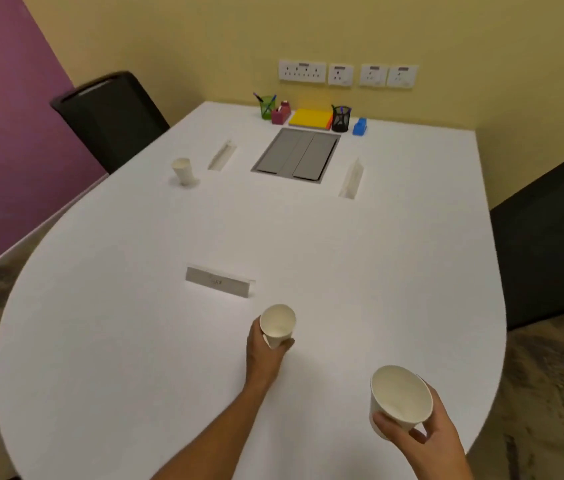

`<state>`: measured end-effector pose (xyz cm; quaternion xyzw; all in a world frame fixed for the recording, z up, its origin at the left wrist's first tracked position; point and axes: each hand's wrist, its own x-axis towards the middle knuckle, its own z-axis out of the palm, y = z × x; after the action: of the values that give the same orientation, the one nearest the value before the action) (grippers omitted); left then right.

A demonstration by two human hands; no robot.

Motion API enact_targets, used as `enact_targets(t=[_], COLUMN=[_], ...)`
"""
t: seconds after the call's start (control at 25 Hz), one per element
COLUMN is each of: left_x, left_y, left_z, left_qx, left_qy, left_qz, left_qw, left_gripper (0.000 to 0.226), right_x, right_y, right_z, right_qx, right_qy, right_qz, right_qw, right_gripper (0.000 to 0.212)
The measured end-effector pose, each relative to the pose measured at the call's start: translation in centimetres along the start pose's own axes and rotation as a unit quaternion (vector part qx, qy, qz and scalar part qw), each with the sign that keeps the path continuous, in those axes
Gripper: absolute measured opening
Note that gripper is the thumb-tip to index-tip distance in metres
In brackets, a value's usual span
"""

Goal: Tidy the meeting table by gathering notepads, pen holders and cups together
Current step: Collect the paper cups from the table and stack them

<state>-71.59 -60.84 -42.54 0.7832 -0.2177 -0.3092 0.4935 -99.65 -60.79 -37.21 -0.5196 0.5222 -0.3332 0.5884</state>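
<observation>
My left hand (265, 355) grips a white paper cup (277, 323) above the near middle of the white table (135, 341). Near the front right edge, my right hand (422, 434) holds a second white paper cup (400, 396), tilted toward me. A third paper cup (182, 170) stands alone at the far left. Against the far wall sit a green pen holder (267, 106), a yellow notepad stack (311, 118) and a black mesh pen holder (340, 118), lined up side by side.
A maroon tape dispenser (281, 113) and a blue stapler (360, 126) flank the notepads. A grey cable hatch (296, 154) sits in the tabletop, with name cards (218, 281) (351, 178) (221, 154) around it. Black chairs stand at the left (111, 116) and right (550, 233).
</observation>
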Motion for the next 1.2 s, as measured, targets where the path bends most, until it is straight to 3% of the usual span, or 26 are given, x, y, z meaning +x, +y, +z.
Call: enact_targets(t=[0.28,0.52,0.72,0.96,1.04,1.2], left_x=[6.2,7.4,6.9,1.5,-1.0,-5.3], left_y=[-3.1,-4.4,-5.4,-6.3,-6.1,-3.0], left_z=[-0.6,0.0,1.1,3.6,5.0,8.4], left_qx=[-0.030,-0.031,-0.024,0.084,0.123,0.135], left_qy=[0.054,0.035,0.065,0.242,0.212,0.026], left_qz=[-0.044,-0.054,-0.062,0.008,0.075,0.178], left_qw=[0.997,0.997,0.996,0.967,0.967,0.974], left_gripper=[0.068,0.070,0.102,0.080,0.074,0.058], right_x=[4.1,5.8,6.5,7.0,7.0,6.6], right_y=[0.4,-0.1,-0.6,-1.9,-2.3,-3.1], right_z=[0.2,-0.2,-0.1,-0.8,-1.3,-3.2], right_qx=[-0.046,-0.075,-0.070,-0.056,-0.056,-0.052], right_qy=[-0.022,-0.034,-0.046,-0.054,-0.052,-0.042], right_qz=[0.016,0.014,0.024,0.007,-0.001,-0.017], right_qw=[0.999,0.997,0.996,0.997,0.997,0.998], right_gripper=[0.069,0.068,0.069,0.073,0.076,0.076])
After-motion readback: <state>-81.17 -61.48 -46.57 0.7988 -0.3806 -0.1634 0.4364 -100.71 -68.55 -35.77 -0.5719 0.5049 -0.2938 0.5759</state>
